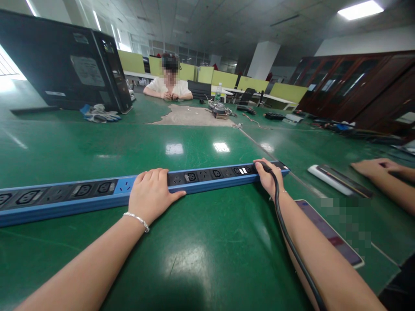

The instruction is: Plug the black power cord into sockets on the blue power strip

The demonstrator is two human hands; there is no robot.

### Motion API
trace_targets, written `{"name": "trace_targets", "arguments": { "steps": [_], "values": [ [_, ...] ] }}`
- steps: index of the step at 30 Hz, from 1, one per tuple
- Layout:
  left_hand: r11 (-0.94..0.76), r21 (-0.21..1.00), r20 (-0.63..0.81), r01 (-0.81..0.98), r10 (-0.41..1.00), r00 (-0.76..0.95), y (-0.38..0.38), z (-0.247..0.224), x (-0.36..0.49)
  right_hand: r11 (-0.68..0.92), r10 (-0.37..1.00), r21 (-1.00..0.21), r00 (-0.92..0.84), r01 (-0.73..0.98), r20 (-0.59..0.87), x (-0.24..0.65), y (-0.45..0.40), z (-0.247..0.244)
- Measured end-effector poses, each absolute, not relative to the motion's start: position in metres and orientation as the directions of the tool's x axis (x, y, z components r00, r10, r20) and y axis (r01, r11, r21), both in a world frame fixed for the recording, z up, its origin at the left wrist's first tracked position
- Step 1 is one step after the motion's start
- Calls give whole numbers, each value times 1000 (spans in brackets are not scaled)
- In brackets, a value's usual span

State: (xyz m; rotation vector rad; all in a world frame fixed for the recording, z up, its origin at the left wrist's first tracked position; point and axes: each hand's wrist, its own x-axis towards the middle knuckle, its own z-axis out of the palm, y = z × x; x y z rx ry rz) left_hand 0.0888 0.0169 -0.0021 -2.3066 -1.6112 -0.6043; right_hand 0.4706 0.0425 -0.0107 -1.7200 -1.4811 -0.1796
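A long blue power strip (pixel 207 187) with black sockets along its top lies across the green tabletop, running out of view at the left. My left hand (pixel 151 190) grips it near the middle, fingers over the top and thumb along the front side. Close to the strip's right end, my right hand (pixel 269 183) holds a black plug (pixel 264 166) against the sockets. Whether the plug sits fully in a socket is hidden by my fingers. From it a black power cord (pixel 287 235) runs down along my right forearm.
A phone (pixel 327 231) lies right of my forearm. Beyond it are a white-and-black bar (pixel 337 180) and another person's hands (pixel 372 167). A black computer case (pixel 61 69) and work gloves (pixel 100 114) are at the back left. Someone sits opposite, near a bottle (pixel 218 92).
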Motion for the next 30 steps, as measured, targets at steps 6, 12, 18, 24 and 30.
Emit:
{"name": "trace_targets", "arguments": {
  "steps": [6, 12, 18, 24, 30],
  "values": [
    [-342, 11, 481, 940, 826, 295, 17, -3, 88, -18, 761, -436, 296, 900, 578, 468, 38, -15],
    [-350, 25, 481, 936, 825, 296, 18, -3, 88, -39, 746, -428, 311, 903, 589, 467, 37, -21],
    [-353, 11, 495, 936, 815, 301, 17, -4, 88, -17, 732, -493, 347, 870, 587, 466, 39, -23],
    [-341, 5, 482, 940, 825, 297, 17, -3, 89, 261, 508, -737, 560, 623, 654, 452, 38, -5],
    [-340, 8, 483, 940, 824, 294, 17, -3, 89, 361, 702, -768, 388, 529, 597, 391, 27, 3]
  ]
}}
